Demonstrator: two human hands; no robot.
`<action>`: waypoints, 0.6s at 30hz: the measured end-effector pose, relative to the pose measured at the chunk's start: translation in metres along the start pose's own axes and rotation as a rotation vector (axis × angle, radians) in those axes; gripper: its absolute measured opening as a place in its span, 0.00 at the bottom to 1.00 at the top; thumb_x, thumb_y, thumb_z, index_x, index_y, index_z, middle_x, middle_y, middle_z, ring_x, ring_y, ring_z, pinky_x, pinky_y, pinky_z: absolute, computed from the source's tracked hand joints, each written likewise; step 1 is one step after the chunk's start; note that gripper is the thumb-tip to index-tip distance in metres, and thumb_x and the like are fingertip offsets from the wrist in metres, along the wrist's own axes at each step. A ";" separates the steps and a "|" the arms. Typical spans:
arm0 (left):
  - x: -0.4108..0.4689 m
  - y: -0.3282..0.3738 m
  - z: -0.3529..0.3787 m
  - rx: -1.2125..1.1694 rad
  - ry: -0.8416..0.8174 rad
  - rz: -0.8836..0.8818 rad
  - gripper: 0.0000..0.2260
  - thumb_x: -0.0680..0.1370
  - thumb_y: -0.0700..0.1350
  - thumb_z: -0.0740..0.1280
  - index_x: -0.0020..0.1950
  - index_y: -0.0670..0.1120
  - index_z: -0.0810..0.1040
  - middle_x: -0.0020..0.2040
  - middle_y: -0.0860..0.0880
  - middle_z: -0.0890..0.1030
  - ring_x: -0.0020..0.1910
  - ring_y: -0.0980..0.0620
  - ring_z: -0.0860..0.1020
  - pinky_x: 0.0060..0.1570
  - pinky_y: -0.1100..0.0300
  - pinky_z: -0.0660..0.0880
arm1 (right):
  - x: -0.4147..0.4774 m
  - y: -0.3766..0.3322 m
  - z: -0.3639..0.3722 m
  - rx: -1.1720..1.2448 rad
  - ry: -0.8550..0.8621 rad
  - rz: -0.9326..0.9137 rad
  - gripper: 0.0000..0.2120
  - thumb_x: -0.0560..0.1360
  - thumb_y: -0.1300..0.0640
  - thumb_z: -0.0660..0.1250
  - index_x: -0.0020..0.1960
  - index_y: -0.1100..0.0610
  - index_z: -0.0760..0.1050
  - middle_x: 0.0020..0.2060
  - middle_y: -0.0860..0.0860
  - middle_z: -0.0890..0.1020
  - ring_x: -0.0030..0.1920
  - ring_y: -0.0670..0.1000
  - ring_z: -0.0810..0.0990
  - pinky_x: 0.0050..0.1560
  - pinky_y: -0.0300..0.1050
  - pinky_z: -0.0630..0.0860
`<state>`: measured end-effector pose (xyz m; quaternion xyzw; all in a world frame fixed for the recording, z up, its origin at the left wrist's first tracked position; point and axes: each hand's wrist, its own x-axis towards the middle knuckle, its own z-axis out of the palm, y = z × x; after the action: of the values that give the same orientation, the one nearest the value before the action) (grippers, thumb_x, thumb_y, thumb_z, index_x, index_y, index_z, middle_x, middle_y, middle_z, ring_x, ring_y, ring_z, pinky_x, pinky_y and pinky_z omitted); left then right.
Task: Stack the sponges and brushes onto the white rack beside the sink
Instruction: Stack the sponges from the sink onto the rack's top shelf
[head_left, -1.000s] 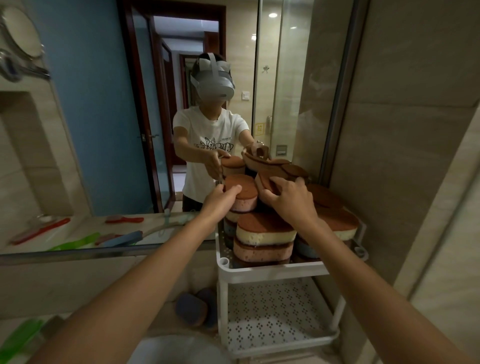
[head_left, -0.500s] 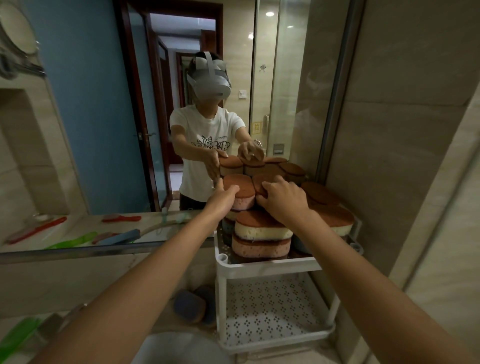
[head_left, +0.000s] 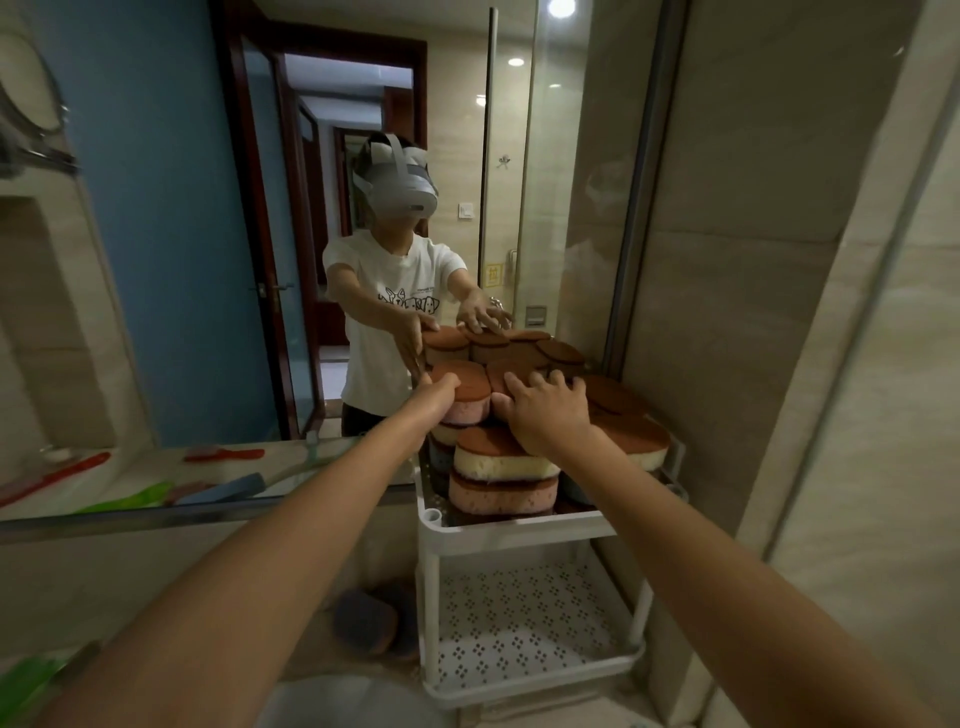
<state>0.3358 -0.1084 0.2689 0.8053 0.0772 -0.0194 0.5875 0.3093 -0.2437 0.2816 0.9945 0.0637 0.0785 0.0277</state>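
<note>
The white rack (head_left: 519, 530) stands right of the sink, against the mirror. Its top shelf holds several stacks of sponges with brown scouring tops, among them a yellow one on a pink one (head_left: 504, 467) at the front. My left hand (head_left: 441, 388) touches the left edge of the pink sponge (head_left: 470, 395) topping the back-left stack, thumb on its top. My right hand (head_left: 545, 415) lies flat with fingers spread, pressing on the brown-topped sponge (head_left: 501, 371) beside it. The mirror repeats both hands and the stacks.
The rack's lower perforated shelf (head_left: 530, 629) holds nothing. A dark grey sponge (head_left: 363, 618) lies on the counter left of the rack. A green brush (head_left: 26, 675) shows at the lower left edge, the sink basin (head_left: 353, 706) below. A tiled wall closes the right side.
My right hand brought a tilted sponge down flat onto the back stack and spread its fingers over it. My left hand stayed on the pink sponge.
</note>
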 end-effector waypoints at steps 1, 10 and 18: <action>-0.001 0.001 -0.001 -0.011 0.001 0.004 0.26 0.80 0.53 0.53 0.77 0.49 0.51 0.76 0.44 0.60 0.72 0.44 0.63 0.70 0.49 0.63 | -0.001 0.000 -0.001 0.021 -0.001 0.003 0.25 0.81 0.44 0.44 0.74 0.53 0.56 0.72 0.58 0.63 0.73 0.61 0.58 0.72 0.61 0.54; -0.029 0.009 -0.024 -0.092 0.133 0.085 0.20 0.83 0.47 0.51 0.74 0.43 0.59 0.71 0.45 0.66 0.70 0.46 0.65 0.66 0.54 0.65 | -0.027 -0.030 0.002 0.367 0.427 -0.148 0.16 0.77 0.63 0.55 0.64 0.61 0.67 0.61 0.58 0.72 0.61 0.60 0.71 0.59 0.52 0.72; -0.066 -0.073 -0.075 -0.016 0.457 0.143 0.12 0.80 0.40 0.56 0.58 0.42 0.75 0.58 0.41 0.78 0.54 0.43 0.76 0.45 0.57 0.71 | -0.087 -0.111 0.067 0.914 0.451 -0.357 0.21 0.72 0.69 0.57 0.65 0.66 0.67 0.59 0.62 0.73 0.55 0.62 0.75 0.53 0.55 0.75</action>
<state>0.2551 -0.0223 0.2314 0.7875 0.1510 0.2055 0.5611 0.2211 -0.1479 0.1945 0.8374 0.2638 0.2486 -0.4092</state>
